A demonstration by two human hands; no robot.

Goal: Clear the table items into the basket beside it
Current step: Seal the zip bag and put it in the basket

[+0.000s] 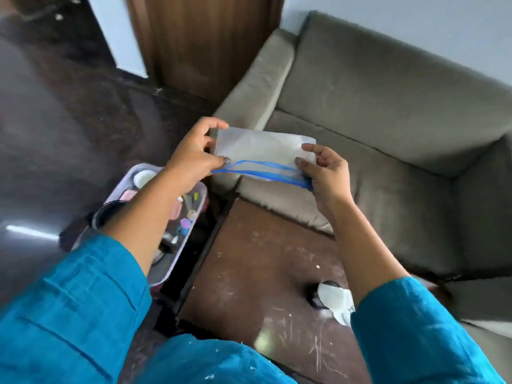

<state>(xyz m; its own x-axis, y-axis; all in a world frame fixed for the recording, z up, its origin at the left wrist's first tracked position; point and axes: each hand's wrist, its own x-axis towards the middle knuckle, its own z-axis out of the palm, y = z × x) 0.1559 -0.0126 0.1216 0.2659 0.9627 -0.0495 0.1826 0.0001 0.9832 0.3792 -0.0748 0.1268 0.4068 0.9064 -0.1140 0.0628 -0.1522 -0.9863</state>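
I hold a clear plastic zip bag (260, 152) with a blue seal strip up in the air, above the far edge of the brown table (249, 273). My left hand (194, 153) pinches its left end and my right hand (324, 173) pinches its right end. The bag's blue-edged mouth faces me and gapes slightly. The pale basket (198, 189) stands on the floor left of the table, under my left forearm, with several small items inside. A small dark jar with a white crumpled piece (332, 297) on it rests on the table near my right sleeve.
A grey sofa (388, 120) wraps around the far and right sides of the table. A wooden door (205, 42) stands at the back. Dark glossy floor (55, 134) lies to the left. The tabletop is scratched and speckled with white marks.
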